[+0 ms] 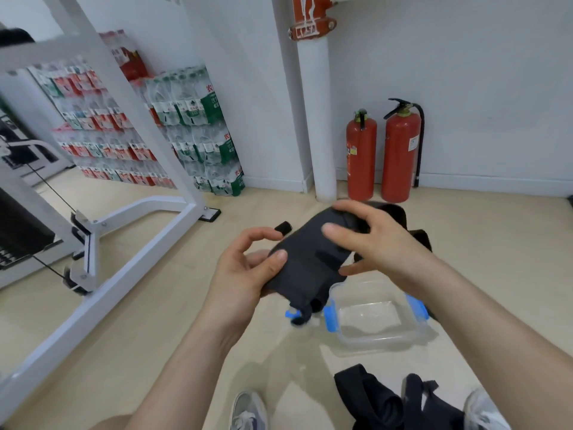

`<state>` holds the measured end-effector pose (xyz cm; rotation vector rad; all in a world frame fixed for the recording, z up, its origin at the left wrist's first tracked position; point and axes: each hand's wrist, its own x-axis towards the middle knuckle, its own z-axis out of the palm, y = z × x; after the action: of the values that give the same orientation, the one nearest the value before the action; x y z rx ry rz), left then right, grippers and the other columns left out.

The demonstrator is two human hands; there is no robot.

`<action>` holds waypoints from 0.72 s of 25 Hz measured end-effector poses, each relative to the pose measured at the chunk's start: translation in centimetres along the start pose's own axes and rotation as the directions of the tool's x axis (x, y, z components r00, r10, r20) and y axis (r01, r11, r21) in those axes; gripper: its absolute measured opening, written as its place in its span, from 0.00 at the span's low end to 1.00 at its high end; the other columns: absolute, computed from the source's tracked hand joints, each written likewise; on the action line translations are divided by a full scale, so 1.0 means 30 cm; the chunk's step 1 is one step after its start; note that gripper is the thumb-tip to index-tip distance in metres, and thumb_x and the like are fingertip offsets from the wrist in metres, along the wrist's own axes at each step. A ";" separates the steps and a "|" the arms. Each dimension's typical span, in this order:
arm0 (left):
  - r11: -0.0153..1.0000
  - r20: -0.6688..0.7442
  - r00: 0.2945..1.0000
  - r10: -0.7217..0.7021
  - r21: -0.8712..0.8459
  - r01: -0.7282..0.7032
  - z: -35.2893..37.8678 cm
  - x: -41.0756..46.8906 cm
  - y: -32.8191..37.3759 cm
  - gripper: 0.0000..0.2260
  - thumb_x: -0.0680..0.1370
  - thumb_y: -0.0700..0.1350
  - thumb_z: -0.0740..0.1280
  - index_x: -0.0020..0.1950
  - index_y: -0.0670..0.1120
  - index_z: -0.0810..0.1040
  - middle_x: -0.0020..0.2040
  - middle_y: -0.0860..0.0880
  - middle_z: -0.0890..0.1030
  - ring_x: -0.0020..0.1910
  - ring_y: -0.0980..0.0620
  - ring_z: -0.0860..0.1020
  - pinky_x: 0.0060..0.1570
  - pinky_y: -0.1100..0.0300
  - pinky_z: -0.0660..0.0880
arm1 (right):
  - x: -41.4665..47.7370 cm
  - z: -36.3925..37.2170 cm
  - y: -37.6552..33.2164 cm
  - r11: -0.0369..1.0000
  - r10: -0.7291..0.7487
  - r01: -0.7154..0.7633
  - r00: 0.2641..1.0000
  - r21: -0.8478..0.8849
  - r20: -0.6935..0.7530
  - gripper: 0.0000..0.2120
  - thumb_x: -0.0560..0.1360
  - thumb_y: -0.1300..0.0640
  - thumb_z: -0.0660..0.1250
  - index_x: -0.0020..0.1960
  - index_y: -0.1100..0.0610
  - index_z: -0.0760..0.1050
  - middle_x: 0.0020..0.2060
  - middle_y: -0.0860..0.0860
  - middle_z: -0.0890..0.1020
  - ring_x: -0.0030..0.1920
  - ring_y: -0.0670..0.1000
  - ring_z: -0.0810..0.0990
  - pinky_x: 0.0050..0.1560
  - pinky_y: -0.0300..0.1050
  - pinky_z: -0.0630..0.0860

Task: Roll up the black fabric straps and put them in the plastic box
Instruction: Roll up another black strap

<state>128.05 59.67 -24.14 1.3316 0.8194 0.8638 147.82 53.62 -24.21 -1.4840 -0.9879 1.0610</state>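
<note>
Mid-roll, nothing boxed yet. My left hand (245, 271) gripped the near end of the black strap (310, 259), thumb pressed on top, fingers curled under. My right hand (381, 240) was closed over the far end, fingers wrapped round the fold and thumb laid across it. The strap was in the air between both hands, above the left side of the plastic box (381, 344), and looked clear of it. A loose tail hung off the strap's lower end, down near the box's blue clip (330, 315).

The box sat open on the floor, and I saw nothing inside it. More black straps (369, 395) lay heaped on the floor between my shoes, nearer me than the box.

The bundle looked lumpy, more a fold than a roll, though blur made that hard to call. I judged the way to do it well was to pin each turn with the left thumb while the right hand wound. The edges needed to stay lined up so the roll came out even. The hanging tail needed tucking in first, or it could snag the clip or the rim. The soft cloth would likely spring open if I let go. So the roll needed a pinch on it right down into the box, set against a wall.
</note>
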 end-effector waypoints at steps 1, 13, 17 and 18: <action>1.000 -0.026 0.999 0.019 -0.015 -0.020 0.003 0.012 0.009 0.06 0.76 0.35 0.67 0.48 0.45 0.78 0.35 0.44 0.82 0.32 0.50 0.79 0.30 0.62 0.75 | -0.004 0.000 -0.007 0.998 0.014 -0.010 0.998 -0.061 0.067 0.37 0.68 0.47 0.77 0.73 0.44 0.64 0.60 0.47 0.75 0.54 0.52 0.83 0.45 0.49 0.84; 0.992 0.377 0.921 0.095 0.045 -0.121 -0.028 0.059 0.047 0.20 0.67 0.26 0.72 0.51 0.48 0.84 0.50 0.47 0.85 0.50 0.48 0.83 0.50 0.60 0.79 | 0.024 0.086 -0.002 0.917 -0.032 0.020 0.999 0.399 0.024 0.44 0.65 0.77 0.73 0.75 0.53 0.63 0.62 0.55 0.77 0.53 0.56 0.84 0.49 0.51 0.83; 0.978 0.298 0.950 0.095 0.152 -0.145 -0.054 0.050 0.094 0.10 0.64 0.34 0.74 0.42 0.46 0.85 0.39 0.47 0.86 0.39 0.53 0.85 0.41 0.66 0.78 | 0.034 0.100 -0.003 0.855 -0.079 0.008 0.990 0.519 0.115 0.45 0.62 0.78 0.73 0.74 0.58 0.65 0.64 0.60 0.77 0.56 0.58 0.84 0.47 0.47 0.82; 0.973 0.258 0.959 0.117 0.163 -0.162 -0.053 0.048 0.094 0.08 0.64 0.37 0.74 0.39 0.46 0.85 0.37 0.47 0.86 0.38 0.54 0.84 0.40 0.67 0.77 | 0.036 0.108 -0.006 0.853 -0.081 0.008 0.990 0.522 0.117 0.44 0.62 0.78 0.73 0.74 0.57 0.65 0.64 0.59 0.77 0.56 0.58 0.84 0.47 0.46 0.82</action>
<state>127.14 61.79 -21.45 1.6386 0.6250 0.7255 145.00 55.53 -24.48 -0.9475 -0.7385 1.2866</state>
